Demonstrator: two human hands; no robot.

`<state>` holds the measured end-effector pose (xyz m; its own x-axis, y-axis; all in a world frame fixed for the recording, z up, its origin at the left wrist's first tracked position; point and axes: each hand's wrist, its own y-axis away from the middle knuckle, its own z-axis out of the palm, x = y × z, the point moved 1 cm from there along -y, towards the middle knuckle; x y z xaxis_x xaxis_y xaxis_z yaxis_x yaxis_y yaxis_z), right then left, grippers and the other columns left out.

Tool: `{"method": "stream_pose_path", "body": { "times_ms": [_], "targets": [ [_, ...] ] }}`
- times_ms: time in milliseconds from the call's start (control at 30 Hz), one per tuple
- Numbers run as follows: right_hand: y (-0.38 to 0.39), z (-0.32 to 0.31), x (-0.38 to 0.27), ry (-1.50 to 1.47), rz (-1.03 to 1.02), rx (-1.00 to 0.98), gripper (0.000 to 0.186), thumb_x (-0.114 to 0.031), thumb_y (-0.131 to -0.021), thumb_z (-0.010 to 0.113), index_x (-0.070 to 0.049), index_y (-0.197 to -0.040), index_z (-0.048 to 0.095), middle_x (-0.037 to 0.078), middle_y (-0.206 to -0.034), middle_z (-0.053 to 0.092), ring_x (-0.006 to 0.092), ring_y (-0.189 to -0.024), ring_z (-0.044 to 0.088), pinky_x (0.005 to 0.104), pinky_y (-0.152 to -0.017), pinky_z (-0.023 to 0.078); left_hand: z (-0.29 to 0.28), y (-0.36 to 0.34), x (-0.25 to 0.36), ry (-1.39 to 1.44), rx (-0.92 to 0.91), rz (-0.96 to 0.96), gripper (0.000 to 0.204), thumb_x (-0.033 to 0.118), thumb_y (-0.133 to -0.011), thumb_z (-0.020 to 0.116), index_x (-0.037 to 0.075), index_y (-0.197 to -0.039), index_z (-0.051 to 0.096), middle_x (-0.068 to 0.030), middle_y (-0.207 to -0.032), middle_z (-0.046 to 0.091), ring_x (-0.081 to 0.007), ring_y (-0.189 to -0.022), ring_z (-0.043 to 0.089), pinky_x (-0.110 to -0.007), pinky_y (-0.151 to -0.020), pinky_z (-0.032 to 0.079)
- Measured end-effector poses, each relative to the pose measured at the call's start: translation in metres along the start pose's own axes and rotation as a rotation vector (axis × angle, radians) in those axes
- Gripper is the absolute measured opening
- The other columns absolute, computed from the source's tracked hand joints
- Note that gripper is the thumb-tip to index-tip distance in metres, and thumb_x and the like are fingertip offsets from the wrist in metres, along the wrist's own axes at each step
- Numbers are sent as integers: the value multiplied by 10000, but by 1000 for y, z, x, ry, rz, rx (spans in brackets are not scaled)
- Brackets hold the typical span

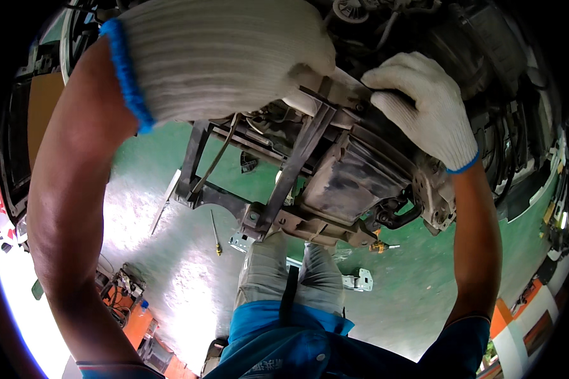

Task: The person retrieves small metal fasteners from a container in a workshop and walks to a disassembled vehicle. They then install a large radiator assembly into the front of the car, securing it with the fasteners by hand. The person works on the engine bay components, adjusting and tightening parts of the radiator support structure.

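Both of my hands wear white knitted gloves with blue cuffs. My left hand [227,60] looms large at the top, over the front frame of a vehicle; its fingers are hidden behind the glove's back and I cannot make out whether they hold anything. Beside the upper end of a dark metal upright [300,158] is my right hand [423,104], thumb and fingers curved with a gap between them, nothing visible in the gap. Its fingertips come close to a grey metal panel [344,85]; whether they touch it I cannot tell. Below hangs a dusty finned radiator-like unit [354,170].
Dark engine parts [480,44] fill the upper right. On the green floor lie a yellow-handled screwdriver [216,237], a yellow tool [380,245] and a metal bracket [360,280]. An orange-topped stand [139,325] with assorted parts is at the lower left. A cross-member [322,230] spans before my legs.
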<state>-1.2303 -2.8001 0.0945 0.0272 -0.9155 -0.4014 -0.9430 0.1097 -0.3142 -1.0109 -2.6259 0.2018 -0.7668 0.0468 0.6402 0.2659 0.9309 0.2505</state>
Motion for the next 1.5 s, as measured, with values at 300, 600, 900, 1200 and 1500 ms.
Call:
{"method": "stream_pose_path", "body": {
  "times_ms": [300, 600, 900, 1200, 1500],
  "targets": [
    [-22, -11, -26, 280, 86, -463, 66, -180, -841, 708, -128, -851, 749, 12, -855, 628, 206, -876, 623, 361, -725, 548, 39, 13, -33, -252, 198, -180, 334, 106, -929, 604, 36, -1247, 677, -123, -877, 737, -161, -673, 686, -314, -638, 584],
    [-26, -5, -45, 295, 171, -434, 75, -60, -795, 713, -40, -868, 705, 78, -841, 607, 273, -796, 593, 382, -689, 503, 68, 61, -66, -173, 464, -28, 446, 97, -851, 702, 25, -1288, 646, -111, -889, 717, -210, -706, 690, -356, -606, 547],
    [-22, -1, -47, 210, 343, -332, 145, -63, -798, 708, -39, -937, 738, 88, -895, 635, 254, -837, 609, 361, -693, 530, 83, 74, -68, -108, 392, -240, 478, 67, -773, 767, 60, -1243, 684, -82, -812, 633, -218, -661, 666, -347, -533, 497],
    [-32, 1, -51, 316, 354, -441, 149, -89, -799, 728, -51, -940, 759, 83, -920, 642, 230, -862, 613, 349, -683, 536, 84, 70, -72, -97, 430, -281, 466, 86, -752, 770, 104, -1214, 707, -58, -789, 632, -203, -627, 648, -351, -536, 495],
    [-10, -2, -28, 167, 517, -135, 199, -82, -829, 751, -60, -1028, 751, 93, -1023, 666, 246, -913, 641, 338, -777, 535, 82, 25, -67, -203, 499, -101, 366, 193, -801, 758, 149, -1164, 744, -16, -733, 602, -141, -577, 608, -280, -463, 449]
  ]
}}
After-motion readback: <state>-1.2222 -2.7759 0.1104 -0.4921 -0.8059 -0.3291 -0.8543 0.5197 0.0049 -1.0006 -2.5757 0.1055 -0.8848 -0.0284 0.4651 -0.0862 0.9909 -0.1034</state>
